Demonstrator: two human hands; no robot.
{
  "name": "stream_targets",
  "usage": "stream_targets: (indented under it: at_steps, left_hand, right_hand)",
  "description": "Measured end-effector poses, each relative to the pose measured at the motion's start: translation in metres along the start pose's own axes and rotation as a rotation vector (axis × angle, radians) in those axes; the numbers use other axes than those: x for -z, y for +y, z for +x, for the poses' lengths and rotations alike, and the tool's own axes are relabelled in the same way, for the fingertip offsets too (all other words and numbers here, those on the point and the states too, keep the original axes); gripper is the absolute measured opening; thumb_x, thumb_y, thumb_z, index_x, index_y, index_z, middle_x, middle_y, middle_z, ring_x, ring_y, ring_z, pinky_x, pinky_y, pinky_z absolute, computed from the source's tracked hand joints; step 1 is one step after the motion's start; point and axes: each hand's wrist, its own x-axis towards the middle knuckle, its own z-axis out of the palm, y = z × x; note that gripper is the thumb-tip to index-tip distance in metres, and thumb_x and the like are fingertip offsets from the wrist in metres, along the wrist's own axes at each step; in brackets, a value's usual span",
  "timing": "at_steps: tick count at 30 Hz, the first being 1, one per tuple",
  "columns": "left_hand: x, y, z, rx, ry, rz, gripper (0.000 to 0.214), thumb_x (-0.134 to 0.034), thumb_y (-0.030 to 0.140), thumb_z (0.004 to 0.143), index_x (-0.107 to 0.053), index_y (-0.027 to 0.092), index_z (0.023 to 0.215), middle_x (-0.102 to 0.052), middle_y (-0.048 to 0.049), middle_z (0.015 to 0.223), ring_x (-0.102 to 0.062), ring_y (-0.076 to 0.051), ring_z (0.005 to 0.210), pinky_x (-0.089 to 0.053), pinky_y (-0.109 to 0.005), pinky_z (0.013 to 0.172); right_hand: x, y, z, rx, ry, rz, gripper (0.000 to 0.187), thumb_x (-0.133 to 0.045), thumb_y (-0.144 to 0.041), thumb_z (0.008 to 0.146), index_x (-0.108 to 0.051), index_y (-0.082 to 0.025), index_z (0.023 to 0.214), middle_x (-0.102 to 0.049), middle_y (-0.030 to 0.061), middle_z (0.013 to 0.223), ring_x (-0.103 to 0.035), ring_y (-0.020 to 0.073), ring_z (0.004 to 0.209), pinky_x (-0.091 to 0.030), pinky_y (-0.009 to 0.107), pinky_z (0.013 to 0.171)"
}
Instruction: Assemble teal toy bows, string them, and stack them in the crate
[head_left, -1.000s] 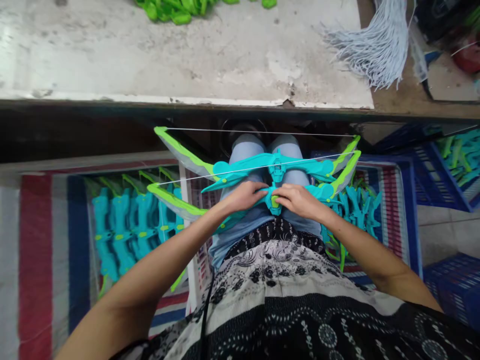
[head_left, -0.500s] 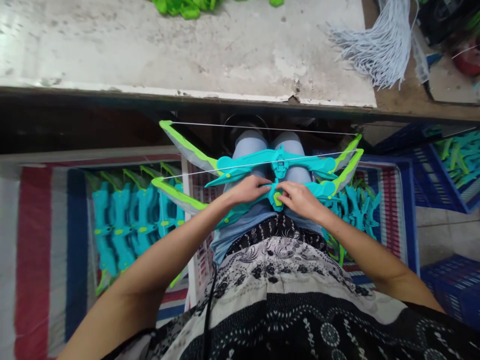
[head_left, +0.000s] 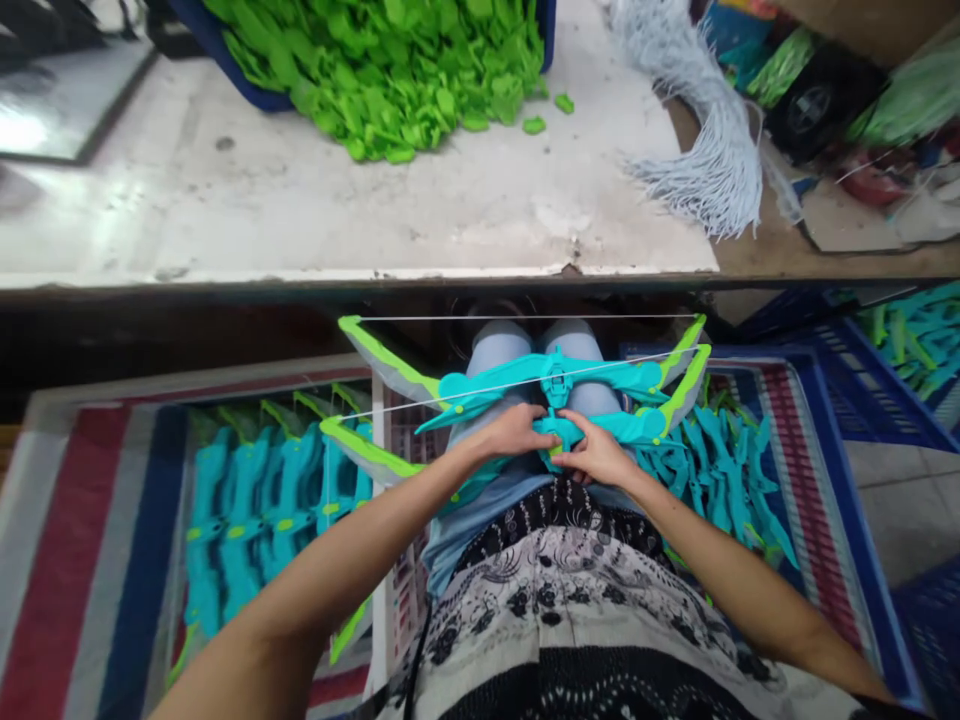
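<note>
Two turquoise toy bows with lime-green tips and white strings lie across my lap. The nearer toy bow (head_left: 375,455) is gripped at its middle by both hands. My left hand (head_left: 519,432) closes on the left of its centre, thumb against a small green piece (head_left: 556,450) there. From the right, my right hand (head_left: 596,452) pinches the same centre part, its fingers partly under it. Just beyond, the second toy bow (head_left: 487,382) rests over my knees, touched by neither hand.
At left, a striped-lined crate (head_left: 379,600) holds several toy bows (head_left: 240,530). Another lined crate (head_left: 840,500) with bows stands at right. On the table (head_left: 300,220) are a bin of green pieces (head_left: 420,70) and a bundle of white strings (head_left: 712,170). A blue basket (head_left: 892,400) stands far right.
The view has tilted up, showing more of the table and the green pieces. My left thumb has moved onto the green piece, and my right fingers have shifted lower around the bow's centre.
</note>
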Motion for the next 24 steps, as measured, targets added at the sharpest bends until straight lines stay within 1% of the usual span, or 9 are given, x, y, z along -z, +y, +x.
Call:
stream_targets:
  at_steps: [3, 6, 8, 10, 12, 15, 17, 20, 24]
  left_hand:
    - [0.0, -0.003, 0.003, 0.006, -0.001, -0.001, 0.039, -0.061, 0.048, 0.07, -0.065, 0.014, 0.088, -0.064, -0.0018, 0.074, -0.055, -0.017, 0.066, -0.034, -0.025, 0.056]
    - [0.001, -0.003, 0.003, -0.018, -0.004, 0.032, 0.039, -0.062, 0.047, 0.074, -0.066, 0.012, 0.089, -0.066, -0.0031, 0.077, -0.056, -0.017, 0.068, -0.035, -0.026, 0.058]
    - [0.0, -0.001, -0.001, -0.022, -0.039, 0.064, 0.039, -0.061, 0.049, 0.078, -0.067, 0.012, 0.091, -0.068, -0.0041, 0.079, -0.059, -0.018, 0.07, -0.038, -0.026, 0.059]
    - [-0.002, 0.003, -0.008, -0.025, -0.048, 0.135, 0.041, -0.061, 0.051, 0.082, -0.068, 0.013, 0.096, -0.07, -0.006, 0.083, -0.063, -0.02, 0.073, -0.042, -0.027, 0.062]
    - [-0.003, 0.007, -0.016, -0.057, 0.05, 0.235, 0.042, -0.062, 0.052, 0.083, -0.068, 0.014, 0.101, -0.071, -0.0093, 0.092, -0.066, -0.023, 0.079, -0.046, -0.03, 0.068]
    - [0.003, 0.008, -0.026, -0.202, 0.392, 0.297, 0.034, -0.056, 0.044, 0.091, -0.067, 0.016, 0.106, -0.07, -0.0114, 0.102, -0.066, -0.024, 0.091, -0.051, -0.032, 0.078]
    - [0.014, 0.005, -0.026, -0.293, 0.651, 0.31, 0.027, -0.05, 0.037, 0.096, -0.066, 0.016, 0.104, -0.068, -0.0109, 0.1, -0.065, -0.022, 0.093, -0.052, -0.033, 0.082]
    - [0.035, 0.001, -0.019, -0.339, 0.883, 0.379, 0.022, -0.05, 0.031, 0.095, -0.064, 0.016, 0.102, -0.065, -0.0117, 0.101, -0.061, -0.023, 0.093, -0.053, -0.036, 0.08]
    - [0.049, -0.001, -0.009, -0.375, 0.818, 0.409, 0.018, -0.054, 0.029, 0.094, -0.063, 0.016, 0.102, -0.062, -0.0121, 0.104, -0.057, -0.024, 0.096, -0.053, -0.038, 0.081]
  right_hand:
    - [-0.008, 0.008, 0.005, 0.048, 0.064, 0.021, 0.076, -0.074, -0.026, 0.078, -0.041, -0.023, 0.146, -0.057, -0.0082, 0.055, -0.06, 0.0148, 0.052, -0.042, 0.022, 0.052]
    - [0.0, 0.005, -0.002, 0.166, 0.113, -0.225, 0.073, -0.072, -0.032, 0.08, -0.043, -0.019, 0.146, -0.064, -0.0029, 0.062, -0.063, 0.0175, 0.061, -0.039, 0.023, 0.056]
    - [0.021, -0.012, -0.003, 0.272, 0.012, -0.442, 0.068, -0.075, -0.038, 0.076, -0.054, -0.018, 0.138, -0.071, 0.0029, 0.073, -0.065, 0.0211, 0.069, -0.038, 0.025, 0.057]
    - [0.056, -0.047, 0.008, 0.417, -0.062, -0.605, 0.044, -0.074, -0.04, 0.076, -0.07, -0.021, 0.115, -0.074, 0.0061, 0.083, -0.067, 0.0234, 0.076, -0.04, 0.026, 0.06]
    - [0.098, -0.096, 0.034, 0.559, 0.129, -0.64, 0.021, -0.06, -0.035, 0.088, -0.075, -0.024, 0.096, -0.074, 0.0057, 0.089, -0.068, 0.0223, 0.084, -0.044, 0.027, 0.067]
    - [0.161, -0.178, 0.101, 0.607, 0.615, -0.729, 0.032, -0.042, -0.026, 0.096, -0.072, -0.02, 0.105, -0.071, 0.0115, 0.103, -0.065, 0.0261, 0.097, -0.049, 0.036, 0.081]
    - [0.195, -0.223, 0.153, 0.603, 0.772, -0.828, 0.033, -0.038, -0.018, 0.094, -0.069, -0.016, 0.108, -0.065, 0.0161, 0.116, -0.059, 0.0292, 0.107, -0.05, 0.041, 0.083]
    - [0.23, -0.265, 0.218, 0.667, 0.844, -0.896, 0.035, -0.033, -0.016, 0.095, -0.062, -0.014, 0.114, -0.057, 0.0167, 0.129, -0.05, 0.0304, 0.119, -0.048, 0.047, 0.091]
    - [0.248, -0.286, 0.266, 0.683, 0.782, -0.963, 0.035, -0.029, -0.016, 0.096, -0.062, -0.01, 0.106, -0.062, 0.0189, 0.114, -0.05, 0.0314, 0.118, -0.045, 0.05, 0.096]
